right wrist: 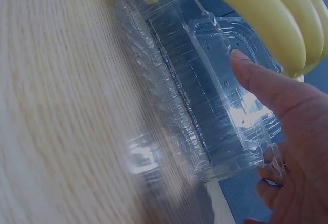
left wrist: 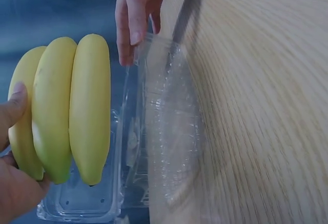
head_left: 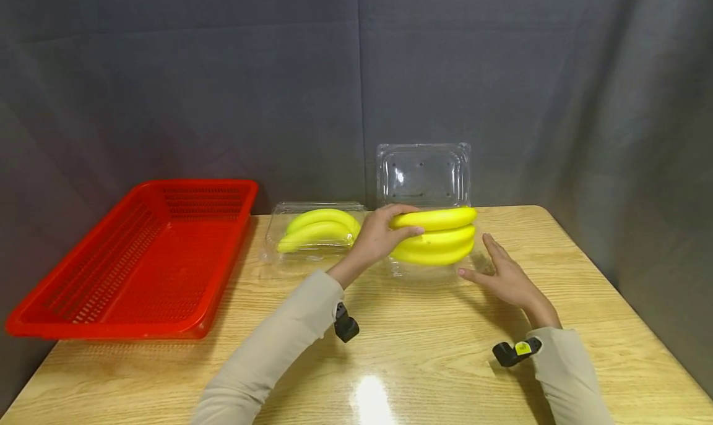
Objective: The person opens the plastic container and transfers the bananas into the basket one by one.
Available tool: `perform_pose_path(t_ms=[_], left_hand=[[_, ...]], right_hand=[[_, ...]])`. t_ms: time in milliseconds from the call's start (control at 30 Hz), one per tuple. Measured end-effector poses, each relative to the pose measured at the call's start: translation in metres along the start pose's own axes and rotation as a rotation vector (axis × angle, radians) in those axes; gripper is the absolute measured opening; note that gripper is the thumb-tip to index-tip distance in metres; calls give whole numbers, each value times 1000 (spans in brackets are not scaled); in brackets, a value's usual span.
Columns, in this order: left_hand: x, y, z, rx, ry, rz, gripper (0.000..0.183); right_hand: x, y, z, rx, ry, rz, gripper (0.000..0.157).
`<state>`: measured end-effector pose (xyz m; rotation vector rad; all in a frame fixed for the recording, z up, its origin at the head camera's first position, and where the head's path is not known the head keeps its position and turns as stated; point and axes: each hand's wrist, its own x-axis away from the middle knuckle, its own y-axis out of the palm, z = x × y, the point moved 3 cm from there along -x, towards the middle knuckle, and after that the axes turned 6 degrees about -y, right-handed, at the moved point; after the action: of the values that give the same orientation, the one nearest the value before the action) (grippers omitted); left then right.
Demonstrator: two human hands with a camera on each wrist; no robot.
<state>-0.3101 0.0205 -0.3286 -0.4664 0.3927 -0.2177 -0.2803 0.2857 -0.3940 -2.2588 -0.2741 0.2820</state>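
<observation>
My left hand [head_left: 384, 236] grips a bunch of three yellow bananas [head_left: 437, 252], thumb on the near side. The bananas hang over an open clear plastic clamshell box [right wrist: 174, 90], its lid [head_left: 426, 174] standing up at the back. At the box's right end is my right hand [head_left: 507, 279], thumb and fingers apart and fairly straight. In the right wrist view its thumb and fingertips lie right at the box's rim. Left of the box, a second clear clamshell box [head_left: 273, 230] contains yellow bananas [head_left: 320, 230].
A large red plastic basket [head_left: 217, 270] stands on the left of the wooden table [head_left: 406, 344]. Grey cloth [head_left: 278, 103] hangs behind the table and at its sides.
</observation>
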Motion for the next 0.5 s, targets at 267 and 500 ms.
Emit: perform_pose_path(t_ms=[267, 500], left_hand=[[19, -17, 7, 18, -19, -1, 40], [30, -30, 9, 25, -16, 23, 39]], right_hand=[[0, 1, -2, 12, -9, 2, 105], [0, 0, -1, 13, -13, 9, 104]])
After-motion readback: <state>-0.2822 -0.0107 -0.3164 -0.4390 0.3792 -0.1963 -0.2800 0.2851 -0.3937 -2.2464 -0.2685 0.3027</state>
